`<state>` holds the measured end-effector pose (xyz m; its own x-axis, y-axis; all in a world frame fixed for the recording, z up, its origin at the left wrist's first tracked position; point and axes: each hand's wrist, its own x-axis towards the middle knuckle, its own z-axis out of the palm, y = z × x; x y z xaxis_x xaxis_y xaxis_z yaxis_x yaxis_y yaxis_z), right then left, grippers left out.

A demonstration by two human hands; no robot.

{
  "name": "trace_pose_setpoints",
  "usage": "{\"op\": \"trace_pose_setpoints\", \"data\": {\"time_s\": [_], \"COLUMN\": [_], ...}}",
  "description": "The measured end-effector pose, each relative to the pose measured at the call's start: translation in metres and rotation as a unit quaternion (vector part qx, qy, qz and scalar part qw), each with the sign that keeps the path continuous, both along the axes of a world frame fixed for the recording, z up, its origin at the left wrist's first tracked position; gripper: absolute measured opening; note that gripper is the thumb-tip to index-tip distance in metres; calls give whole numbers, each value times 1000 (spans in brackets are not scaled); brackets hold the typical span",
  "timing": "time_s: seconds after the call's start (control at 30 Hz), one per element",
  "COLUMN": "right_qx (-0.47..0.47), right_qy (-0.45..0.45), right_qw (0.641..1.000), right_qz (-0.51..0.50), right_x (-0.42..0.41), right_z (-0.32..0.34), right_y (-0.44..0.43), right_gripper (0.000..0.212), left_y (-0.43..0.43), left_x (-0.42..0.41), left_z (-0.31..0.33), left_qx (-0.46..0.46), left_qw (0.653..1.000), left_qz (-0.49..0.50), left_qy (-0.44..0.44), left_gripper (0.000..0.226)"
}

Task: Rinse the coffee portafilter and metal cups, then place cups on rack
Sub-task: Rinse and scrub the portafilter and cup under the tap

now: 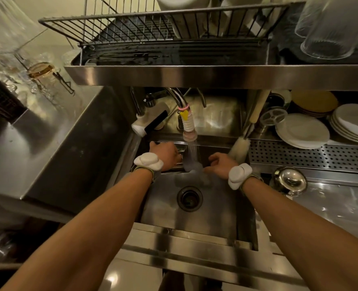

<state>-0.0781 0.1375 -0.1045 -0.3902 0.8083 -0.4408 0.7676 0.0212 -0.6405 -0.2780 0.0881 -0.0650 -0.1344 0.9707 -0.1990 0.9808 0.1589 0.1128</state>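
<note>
Both my hands are low in the steel sink (222, 208) under the running tap (189, 131). My left hand (165, 155) is closed around a metal item (180, 158), of which only a shiny ribbed edge shows beside the fingers; I cannot tell whether it is a cup or the portafilter. The water stream (192, 156) falls just right of it. My right hand (219, 164) hovers on the other side of the stream, fingers apart and curled, holding nothing. A shiny round metal cup (289, 181) stands on the counter right of the sink. The wire rack (131, 28) sits on the shelf above.
A bottle brush (240, 147) leans at the sink's back right corner. Stacked white plates (302, 131) rest on a perforated drain tray (320, 157) to the right. Glasses (331, 28) stand upside down on the top shelf. A drain hole (189, 198) lies mid-sink.
</note>
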Motion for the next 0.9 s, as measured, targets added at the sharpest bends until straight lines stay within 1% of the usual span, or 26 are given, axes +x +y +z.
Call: {"op": "trace_pose_setpoints", "data": {"time_s": [0.23,0.53,0.7,0.8,0.9], "right_qx": [4,15,9,6,4], "right_qy": [-20,-12,-1,2,4], "right_qw": [1000,1000,1000,1000,1000], "right_qz": [14,16,19,21,21], "right_x": [-3,-9,-8,-7,-6], "right_z": [1,3,7,7,6], "right_y": [2,0,0,0,0], "right_gripper": [68,63,64,63,62], "left_y": [0,-2,-9,-9,-7], "left_x": [-5,-4,1,1,2], "left_z": [5,19,25,29,30], "left_qx": [-1,-2,4,3,-3], "left_qw": [998,993,989,985,984], "left_qz": [-45,-77,-92,-104,-104], "left_qy": [50,88,116,135,143], "left_gripper": [32,25,33,23,23]}}
